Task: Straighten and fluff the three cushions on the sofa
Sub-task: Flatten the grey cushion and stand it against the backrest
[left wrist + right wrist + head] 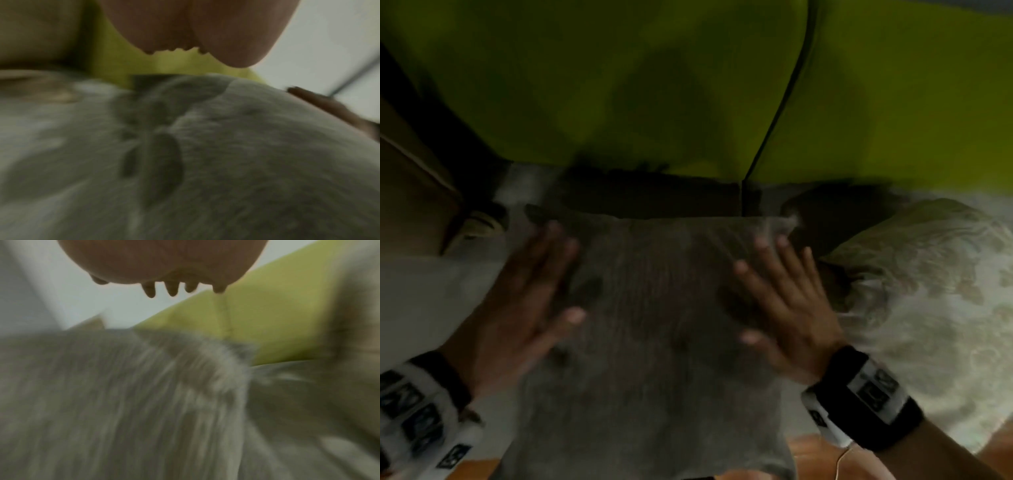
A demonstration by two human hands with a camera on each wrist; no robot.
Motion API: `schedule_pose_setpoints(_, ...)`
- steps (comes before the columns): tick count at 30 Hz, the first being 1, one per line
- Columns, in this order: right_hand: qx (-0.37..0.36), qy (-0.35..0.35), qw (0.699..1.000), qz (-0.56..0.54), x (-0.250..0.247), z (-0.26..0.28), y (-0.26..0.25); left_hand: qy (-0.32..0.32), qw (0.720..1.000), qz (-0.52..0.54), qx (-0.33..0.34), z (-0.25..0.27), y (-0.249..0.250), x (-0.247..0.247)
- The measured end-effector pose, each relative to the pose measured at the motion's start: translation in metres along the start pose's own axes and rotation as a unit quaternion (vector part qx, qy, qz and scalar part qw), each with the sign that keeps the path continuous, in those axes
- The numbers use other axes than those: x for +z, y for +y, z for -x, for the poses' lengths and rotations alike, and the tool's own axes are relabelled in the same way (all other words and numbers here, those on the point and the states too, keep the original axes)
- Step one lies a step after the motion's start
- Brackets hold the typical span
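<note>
A grey cushion (654, 325) with dark leaf marks lies in front of me on the pale sofa seat, blurred by motion. My left hand (530, 298) lies at its left side with straight fingers. My right hand (780, 291) lies flat at its right side, fingers spread. The same grey cushion (205, 162) fills the left wrist view under my left hand (195, 32). In the right wrist view the cushion (123, 402) sits below my right hand (164, 264), whose fingertips (171, 290) point toward the green backrest. A cream patterned cushion (928, 308) lies just right of the grey one.
The lime-green sofa backrest (619, 85) rises behind the cushions, split by a dark seam (784, 102). A brown piece of furniture (410, 192) stands at the left. Orange-brown floor (822, 455) shows below the seat edge.
</note>
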State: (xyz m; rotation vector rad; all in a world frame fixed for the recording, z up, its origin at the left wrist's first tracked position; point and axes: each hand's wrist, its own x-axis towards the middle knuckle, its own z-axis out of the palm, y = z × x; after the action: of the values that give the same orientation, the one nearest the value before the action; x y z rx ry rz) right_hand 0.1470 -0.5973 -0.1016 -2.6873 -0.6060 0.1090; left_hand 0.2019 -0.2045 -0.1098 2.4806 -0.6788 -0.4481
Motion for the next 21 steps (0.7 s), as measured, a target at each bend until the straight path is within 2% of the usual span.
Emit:
schedule_pose_setpoints(2,-0.062,-0.061,0.996,0.011,0.022,-0.002,-0.003,-0.041,0.989,-0.073,0.125,-0.009,0.032,0.009)
schedule_pose_setpoints(3,-0.067,-0.078,0.995,0.007,0.035,-0.002,0.001,-0.076,0.978,-0.111,0.159,-0.013,0.040,0.018)
schedule_pose_setpoints(4,-0.062,-0.094,0.994,0.001,0.046,-0.002,0.008,-0.112,0.970,-0.140,0.164,-0.017,0.042,0.027)
schedule_pose_setpoints(7,-0.042,-0.153,0.987,0.004,0.068,-0.009,0.031,-0.170,0.962,-0.177,0.116,-0.034,0.031,0.044)
schedule_pose_setpoints(10,-0.020,-0.189,0.982,0.019,0.080,-0.020,0.041,-0.180,0.961,-0.189,0.095,-0.044,0.018,0.054)
schedule_pose_setpoints(18,-0.014,-0.167,0.986,0.024,0.100,-0.014,0.059,-0.197,0.959,-0.182,0.092,-0.041,-0.012,0.051)
schedule_pose_setpoints(21,0.073,-0.155,0.984,-0.049,0.101,-0.015,0.065,-0.182,0.970,-0.151,0.058,-0.046,-0.021,0.050)
